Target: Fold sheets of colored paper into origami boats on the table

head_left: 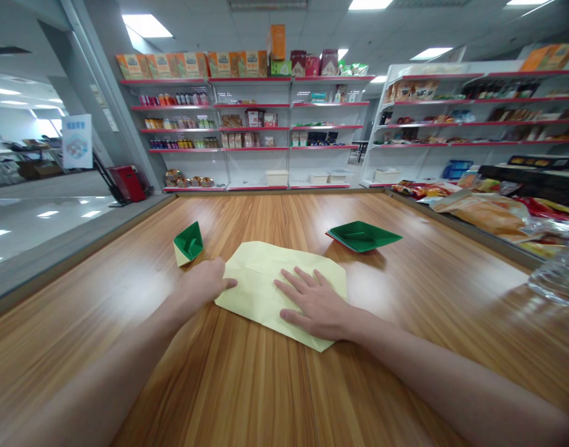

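Note:
A pale yellow sheet of paper (254,279) with cut-looking corners and faint creases lies on the wooden table in front of me. At its left edge is my left hand (210,279), the thumb resting on top and the other fingers curled, pinching that edge; the fingertips are partly hidden. Flat on the right half of the sheet, fingers spread, my right hand (314,304) presses down and holds nothing. Beyond the left hand sits a small folded green and yellow paper shape (189,242). A larger folded green paper boat (363,236), with a reddish edge, stands past the right hand.
The wooden table (247,397) has a raised dark rim. On the right are snack packets (486,214) and a clear plastic container (561,273). White shelves (251,164) with boxes and bottles stand behind. A red case (127,183) is on the floor at left.

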Motion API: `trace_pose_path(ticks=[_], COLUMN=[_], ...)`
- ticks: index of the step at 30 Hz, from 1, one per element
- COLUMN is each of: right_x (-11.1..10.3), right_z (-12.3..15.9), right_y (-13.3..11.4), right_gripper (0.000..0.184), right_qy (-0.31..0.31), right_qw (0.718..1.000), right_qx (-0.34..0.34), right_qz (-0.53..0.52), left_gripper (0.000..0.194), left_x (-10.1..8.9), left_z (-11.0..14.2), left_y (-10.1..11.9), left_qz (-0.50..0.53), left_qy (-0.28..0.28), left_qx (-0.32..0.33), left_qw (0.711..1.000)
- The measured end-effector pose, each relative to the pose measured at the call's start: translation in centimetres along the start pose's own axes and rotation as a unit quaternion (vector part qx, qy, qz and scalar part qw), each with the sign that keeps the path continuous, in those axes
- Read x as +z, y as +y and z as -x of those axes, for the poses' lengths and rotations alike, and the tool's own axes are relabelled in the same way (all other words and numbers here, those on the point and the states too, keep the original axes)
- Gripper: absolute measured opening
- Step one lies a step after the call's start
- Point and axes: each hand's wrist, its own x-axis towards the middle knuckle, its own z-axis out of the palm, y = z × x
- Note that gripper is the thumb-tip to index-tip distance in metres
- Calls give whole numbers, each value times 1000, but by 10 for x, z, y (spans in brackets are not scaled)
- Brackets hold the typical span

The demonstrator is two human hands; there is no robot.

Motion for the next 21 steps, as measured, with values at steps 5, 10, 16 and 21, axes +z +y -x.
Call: trace_pose_path(ticks=[5,10,16,21], right_x=[-8,-5,13,7], right_z=[4,4,-1,-2], right_y=[-10,-15,-10,-7], right_gripper=[62,57,56,56], right_qy=[30,73,89,86], right_qw=[998,995,995,994], right_qx=[-39,-45,30,50], right_qz=[28,49,33,43], left_gripper=[37,59,74,76], left_x=[9,34,48,39], left_z=[24,40,27,19], left_y=[32,67,59,45], left_qz=[-122,-30,31,41], left_qy=[199,77,24,14], left_qx=[-2,201,261,276], left_qw=[972,976,965,960])
